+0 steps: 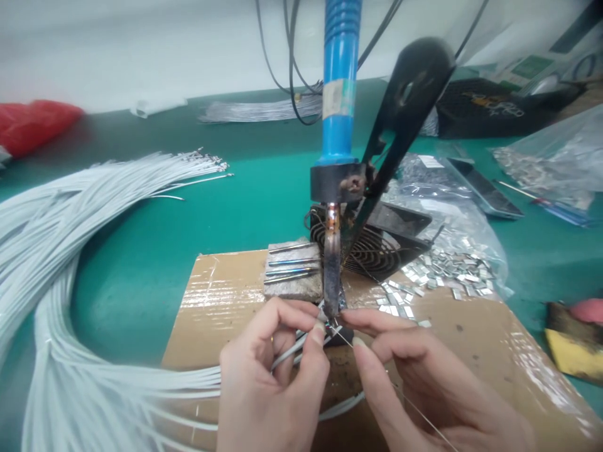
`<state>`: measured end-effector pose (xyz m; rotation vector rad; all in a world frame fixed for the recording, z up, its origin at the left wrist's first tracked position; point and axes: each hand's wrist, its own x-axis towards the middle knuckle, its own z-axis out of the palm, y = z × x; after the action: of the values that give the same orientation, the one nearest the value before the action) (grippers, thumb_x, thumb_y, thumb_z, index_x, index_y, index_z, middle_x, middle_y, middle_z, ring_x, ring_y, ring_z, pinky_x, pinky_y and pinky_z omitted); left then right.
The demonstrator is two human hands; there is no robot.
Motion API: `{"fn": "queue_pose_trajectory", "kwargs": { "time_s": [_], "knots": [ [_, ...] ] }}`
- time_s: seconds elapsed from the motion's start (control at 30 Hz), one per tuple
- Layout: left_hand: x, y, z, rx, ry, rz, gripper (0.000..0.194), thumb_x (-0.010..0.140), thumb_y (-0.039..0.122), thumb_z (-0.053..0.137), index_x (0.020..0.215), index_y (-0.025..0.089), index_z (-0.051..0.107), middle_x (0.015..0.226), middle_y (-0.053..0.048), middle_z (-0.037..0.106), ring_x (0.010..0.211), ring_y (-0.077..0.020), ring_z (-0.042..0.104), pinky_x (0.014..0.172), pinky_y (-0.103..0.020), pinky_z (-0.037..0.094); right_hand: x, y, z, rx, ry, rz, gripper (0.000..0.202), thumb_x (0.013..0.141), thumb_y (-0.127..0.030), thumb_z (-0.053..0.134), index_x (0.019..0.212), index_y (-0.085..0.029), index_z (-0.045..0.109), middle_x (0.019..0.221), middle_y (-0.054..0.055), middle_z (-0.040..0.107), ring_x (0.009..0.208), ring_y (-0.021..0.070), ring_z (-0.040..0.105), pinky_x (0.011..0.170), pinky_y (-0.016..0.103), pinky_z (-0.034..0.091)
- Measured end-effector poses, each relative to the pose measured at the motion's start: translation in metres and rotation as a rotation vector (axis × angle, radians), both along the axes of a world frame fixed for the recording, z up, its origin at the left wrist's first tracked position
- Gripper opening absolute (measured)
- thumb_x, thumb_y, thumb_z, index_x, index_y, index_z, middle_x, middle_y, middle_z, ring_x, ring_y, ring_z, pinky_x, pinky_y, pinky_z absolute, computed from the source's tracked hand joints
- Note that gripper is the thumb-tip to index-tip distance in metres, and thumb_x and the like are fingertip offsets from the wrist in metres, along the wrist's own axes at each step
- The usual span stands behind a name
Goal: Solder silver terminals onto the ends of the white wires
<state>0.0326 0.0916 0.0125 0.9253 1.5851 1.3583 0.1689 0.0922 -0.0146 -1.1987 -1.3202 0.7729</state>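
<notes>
A blue-handled soldering iron [340,81] hangs upright from a black bracket, its dark tip pointing down between my hands. My left hand [282,370] pinches the end of a white cable [289,355] just left of the tip. Between the thumb and forefinger of my right hand [414,370] runs a thin solder wire [346,339], which reaches toward the tip and trails down past my palm. The small joint under the tip is partly hidden by my fingertips. More white cables [127,383] run beneath my left hand.
Cardboard [211,289] covers the work spot. A block with metal rods [292,270], a black fan [372,245] and scattered small metal plates [452,270] lie behind my hands. A big cable bundle [94,194] fills the left. A sponge [577,342] sits at right.
</notes>
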Motion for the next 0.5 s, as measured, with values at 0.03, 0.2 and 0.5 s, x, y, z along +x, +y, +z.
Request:
{"fn": "queue_pose_trajectory", "kwargs": {
  "time_s": [0.03,0.2,0.5],
  "knots": [
    [0.0000,0.0000,0.0005,-0.002,-0.004,0.007,0.019,0.082,0.006,0.076,0.075,0.024,0.076,0.089,0.003,0.083,0.067,-0.0088,0.079,0.061,-0.008,0.059,0.0013,0.0000,-0.0012,0.002,-0.016,0.030,0.017,0.091,-0.016,0.076,0.082,-0.030,0.071,0.109,-0.004,0.085,0.094,0.0161,0.085,0.087,0.016,0.065],
    [0.0005,-0.0022,0.0039,-0.006,-0.037,0.007,0.020,0.079,0.005,0.078,0.072,0.024,0.076,0.086,0.005,0.081,0.066,-0.0084,0.080,0.060,-0.007,0.058,0.0003,-0.0004,-0.0033,-0.018,-0.019,0.015,0.018,0.094,-0.017,0.074,0.083,-0.030,0.070,0.109,-0.005,0.084,0.095,0.0121,0.084,0.090,0.012,0.061],
    [0.0023,-0.0020,0.0076,-0.013,-0.063,0.034,0.020,0.076,0.004,0.080,0.070,0.023,0.075,0.083,0.003,0.081,0.067,-0.0101,0.080,0.060,-0.008,0.059,-0.0061,-0.0014,0.0004,-0.031,0.019,-0.019,0.017,0.090,-0.019,0.078,0.078,-0.030,0.071,0.107,-0.003,0.085,0.091,0.0165,0.084,0.083,0.016,0.064]
  ]
}}
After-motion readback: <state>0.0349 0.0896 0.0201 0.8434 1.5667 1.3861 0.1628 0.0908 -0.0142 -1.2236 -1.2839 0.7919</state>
